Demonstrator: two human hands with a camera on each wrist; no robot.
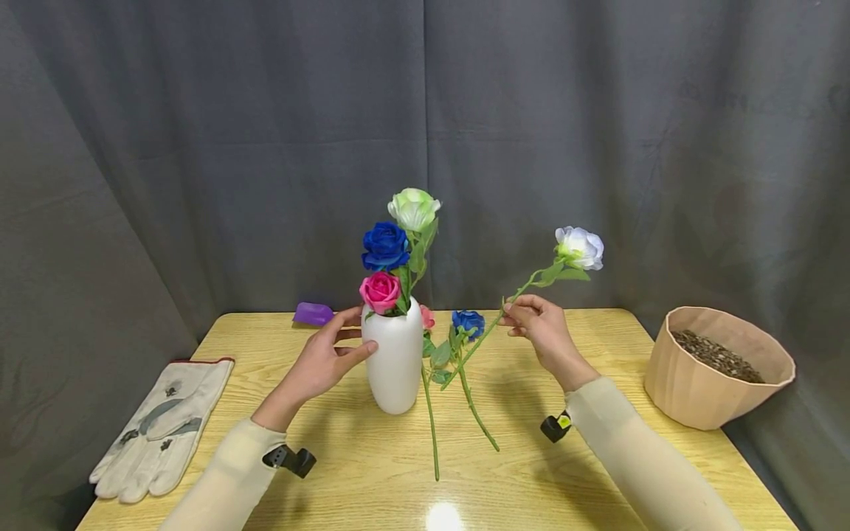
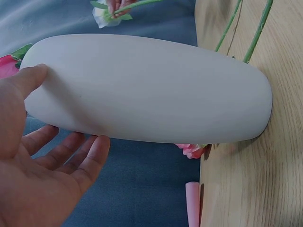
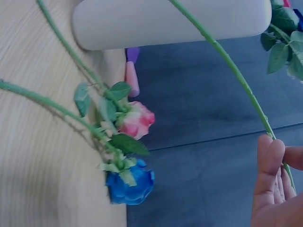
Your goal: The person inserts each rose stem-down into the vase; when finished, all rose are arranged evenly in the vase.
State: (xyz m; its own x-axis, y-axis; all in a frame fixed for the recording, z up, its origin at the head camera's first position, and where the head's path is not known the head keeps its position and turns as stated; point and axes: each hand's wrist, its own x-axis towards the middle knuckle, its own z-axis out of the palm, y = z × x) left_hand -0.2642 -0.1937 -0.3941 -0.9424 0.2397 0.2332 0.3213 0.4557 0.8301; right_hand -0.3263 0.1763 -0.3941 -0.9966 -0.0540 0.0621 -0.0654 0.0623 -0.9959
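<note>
A white vase (image 1: 395,365) stands upright, holding a pink rose (image 1: 381,292), a blue rose (image 1: 385,247) and a pale green rose (image 1: 415,209). My left hand (image 1: 324,361) holds the vase near its top, thumb and fingers on either side of the white wall (image 2: 142,85). To the right, my right hand (image 1: 544,335) pinches the stem of a white rose (image 1: 580,248) in the air. The stem (image 3: 232,68) slants down left, its lower end above the table. Another blue rose (image 1: 468,323) and a pink-and-white rose (image 3: 136,120) lie behind, stems pointing toward me.
A pair of work gloves (image 1: 166,428) lies at the left edge of the wooden table (image 1: 372,472). A purple scoop (image 1: 313,314) with a pink handle (image 2: 192,203) is at the back, behind my left hand. The ribbed beige pot (image 1: 690,391) on the right contains dark, coarse material.
</note>
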